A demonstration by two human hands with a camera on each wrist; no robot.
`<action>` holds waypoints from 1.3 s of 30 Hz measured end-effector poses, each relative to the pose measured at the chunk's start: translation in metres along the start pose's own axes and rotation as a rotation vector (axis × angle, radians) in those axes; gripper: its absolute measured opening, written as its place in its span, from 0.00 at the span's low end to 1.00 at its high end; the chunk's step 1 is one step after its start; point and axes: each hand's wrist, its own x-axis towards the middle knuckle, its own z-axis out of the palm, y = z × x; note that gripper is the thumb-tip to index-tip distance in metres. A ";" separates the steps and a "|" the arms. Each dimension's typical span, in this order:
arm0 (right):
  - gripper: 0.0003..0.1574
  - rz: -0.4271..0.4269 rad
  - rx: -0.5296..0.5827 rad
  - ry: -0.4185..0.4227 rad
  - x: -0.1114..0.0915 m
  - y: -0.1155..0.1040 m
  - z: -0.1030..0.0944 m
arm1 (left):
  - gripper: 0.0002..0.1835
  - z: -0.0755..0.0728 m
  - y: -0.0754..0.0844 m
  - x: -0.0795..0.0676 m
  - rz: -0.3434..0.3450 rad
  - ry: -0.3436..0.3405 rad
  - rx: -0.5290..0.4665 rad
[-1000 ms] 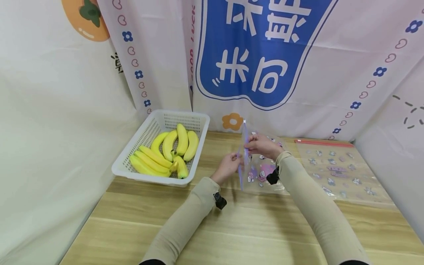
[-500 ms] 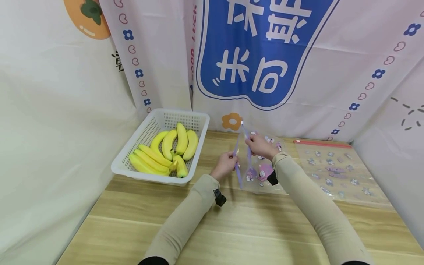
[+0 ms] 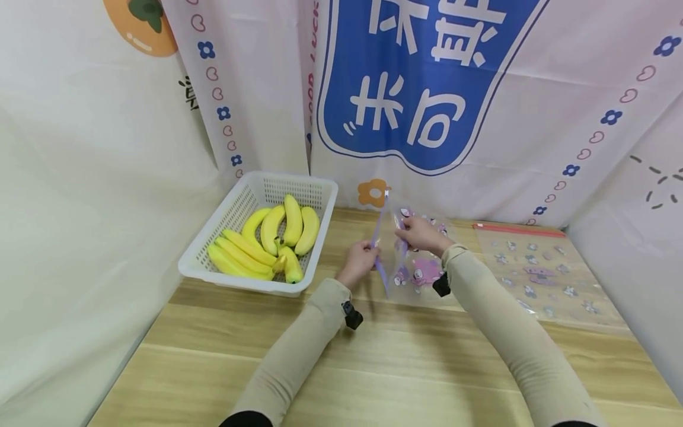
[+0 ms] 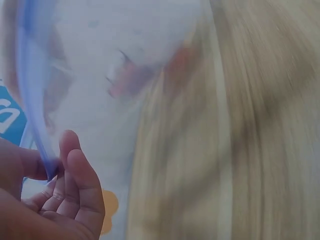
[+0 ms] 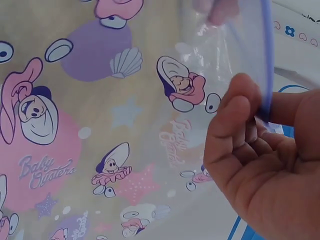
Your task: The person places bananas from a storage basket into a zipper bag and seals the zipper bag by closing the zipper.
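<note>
Pinching the edges [image 5: 268, 50] of the bag [image 3: 425, 271] with curled left fingers [image 4: 85, 182] and right fingers [image 5: 227, 130]; might tear it by pulling too hard

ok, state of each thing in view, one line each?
Purple-edged bag: mouth open
Left hand: pinching one side of that mouth
Right hand: pinching the other side
Red-edged bag: lying flat; seal unclear
White basket: upright, uncovered
Bananas: unpeeled, in the basket

My clear bag [image 3: 427, 271] has purple edging [image 5: 268, 50] and pink cartoon oysters [image 5: 31, 112], my sleeves [image 3: 299, 347] are beige, the bananas [image 3: 270, 231] yellow.
</note>
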 end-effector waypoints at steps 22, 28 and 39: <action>0.20 0.039 0.130 0.159 -0.001 0.009 -0.020 | 0.14 -0.021 -0.013 0.015 -0.089 0.037 -0.084; 0.22 0.047 0.106 0.171 -0.002 0.010 -0.026 | 0.13 -0.022 -0.013 0.015 -0.109 0.028 -0.083; 0.23 0.079 0.151 0.157 -0.015 0.013 -0.047 | 0.13 -0.029 -0.018 0.014 -0.128 0.075 -0.048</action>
